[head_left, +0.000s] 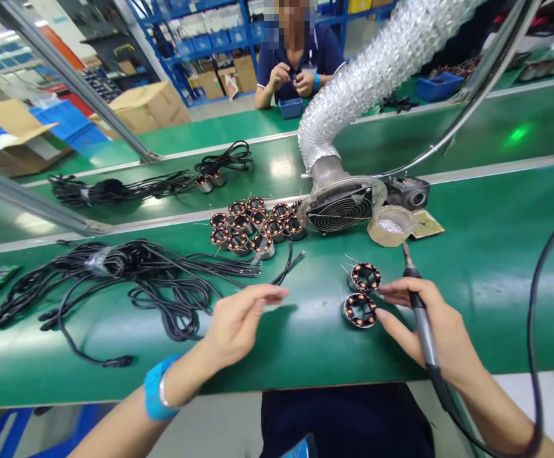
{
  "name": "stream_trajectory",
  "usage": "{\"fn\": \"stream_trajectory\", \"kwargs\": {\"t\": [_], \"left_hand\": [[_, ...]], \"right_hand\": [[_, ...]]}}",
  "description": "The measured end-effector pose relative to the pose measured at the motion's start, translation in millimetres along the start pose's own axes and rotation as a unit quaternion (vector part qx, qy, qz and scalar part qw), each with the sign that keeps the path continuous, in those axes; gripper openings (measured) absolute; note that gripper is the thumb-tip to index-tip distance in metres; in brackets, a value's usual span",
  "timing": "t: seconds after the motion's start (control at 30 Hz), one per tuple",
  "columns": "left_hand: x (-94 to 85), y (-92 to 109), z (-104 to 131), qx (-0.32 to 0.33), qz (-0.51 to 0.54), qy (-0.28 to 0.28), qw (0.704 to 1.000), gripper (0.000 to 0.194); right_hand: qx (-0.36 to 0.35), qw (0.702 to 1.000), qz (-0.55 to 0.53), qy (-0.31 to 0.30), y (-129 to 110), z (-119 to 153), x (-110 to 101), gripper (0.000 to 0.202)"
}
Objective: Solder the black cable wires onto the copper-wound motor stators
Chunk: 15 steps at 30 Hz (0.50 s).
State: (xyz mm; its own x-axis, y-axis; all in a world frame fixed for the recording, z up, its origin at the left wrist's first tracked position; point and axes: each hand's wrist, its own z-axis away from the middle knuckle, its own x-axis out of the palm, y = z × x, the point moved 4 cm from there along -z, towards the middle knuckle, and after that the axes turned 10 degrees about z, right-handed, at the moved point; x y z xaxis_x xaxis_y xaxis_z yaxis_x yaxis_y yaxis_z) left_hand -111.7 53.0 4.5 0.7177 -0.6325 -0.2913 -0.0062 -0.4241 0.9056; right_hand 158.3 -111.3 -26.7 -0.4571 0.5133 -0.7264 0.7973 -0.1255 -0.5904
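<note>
My left hand [238,318] hovers over the green bench with fingers stretched out and nothing visible in them. Just past its fingertips lie the stripped ends of black cables [289,270], part of a larger cable bundle [162,273]. My right hand [441,324] holds a soldering iron [423,324], its tip pointing away from me towards a round pot [391,226]. The thumb and fingertips of that hand are at the right edges of two copper-wound motor stators, a nearer one [348,312] and a farther one [378,280].
Several more stators [263,247] stand grouped behind the cables. A fume extractor fan [343,210] with a silver duct [353,102] rises at the back, beside a dark soldering stand [410,191]. The iron's cord [534,331] loops at right. A co-worker [300,63] sits opposite.
</note>
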Motion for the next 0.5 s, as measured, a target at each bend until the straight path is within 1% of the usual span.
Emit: {"fn": "stream_trajectory", "kwargs": {"t": [0.03, 0.07, 0.1, 0.17, 0.2, 0.27, 0.33, 0.37, 0.43, 0.5], "left_hand": [[14.2, -3.4, -1.9, -0.046, 0.058, -0.028, 0.997, 0.026], [26.4, -7.1, -4.8, -0.088, 0.124, -0.049, 0.987, 0.027], [36.8, -10.4, -8.1, -0.121, 0.192, -0.065, 0.972, 0.033], [52.5, -14.9, -14.5, -0.159, 0.320, -0.084, 0.930, 0.051], [58.6, -15.9, -16.8, -0.168, 0.374, -0.089, 0.908, 0.059], [68.5, -14.8, -19.1, -0.177, 0.461, -0.091, 0.865, 0.070], [77.0, -9.5, -18.5, -0.178, 0.519, -0.090, 0.831, 0.077], [80.7, -5.5, -17.6, -0.175, 0.536, -0.088, 0.821, 0.080], [87.3, 2.7, -15.0, -0.171, 0.548, -0.085, 0.814, 0.084], [93.4, 9.3, -11.8, -0.179, 0.543, -0.090, 0.815, 0.086]], "right_hand": [[-0.001, 1.000, -0.020, -0.006, 1.2, 0.6, 6.0, 0.037], [-0.005, 0.999, -0.039, -0.013, 1.3, 0.5, 11.4, 0.041], [-0.013, 0.998, -0.053, -0.021, 0.1, 0.4, 15.7, 0.044], [-0.035, 0.997, -0.060, -0.022, -5.9, 1.2, 19.8, 0.048], [-0.044, 0.998, -0.051, -0.003, -10.6, 2.4, 19.1, 0.048], [-0.067, 0.995, -0.038, 0.066, -23.3, 6.4, 14.8, 0.048], [-0.105, 0.986, -0.046, 0.123, -40.1, 10.2, 13.3, 0.046], [-0.132, 0.980, -0.055, 0.137, -49.2, 11.2, 14.6, 0.043], [-0.186, 0.968, -0.079, 0.152, -65.2, 11.0, 19.1, 0.035], [-0.214, 0.957, -0.101, 0.170, -74.2, 9.1, 22.3, 0.030]]}}
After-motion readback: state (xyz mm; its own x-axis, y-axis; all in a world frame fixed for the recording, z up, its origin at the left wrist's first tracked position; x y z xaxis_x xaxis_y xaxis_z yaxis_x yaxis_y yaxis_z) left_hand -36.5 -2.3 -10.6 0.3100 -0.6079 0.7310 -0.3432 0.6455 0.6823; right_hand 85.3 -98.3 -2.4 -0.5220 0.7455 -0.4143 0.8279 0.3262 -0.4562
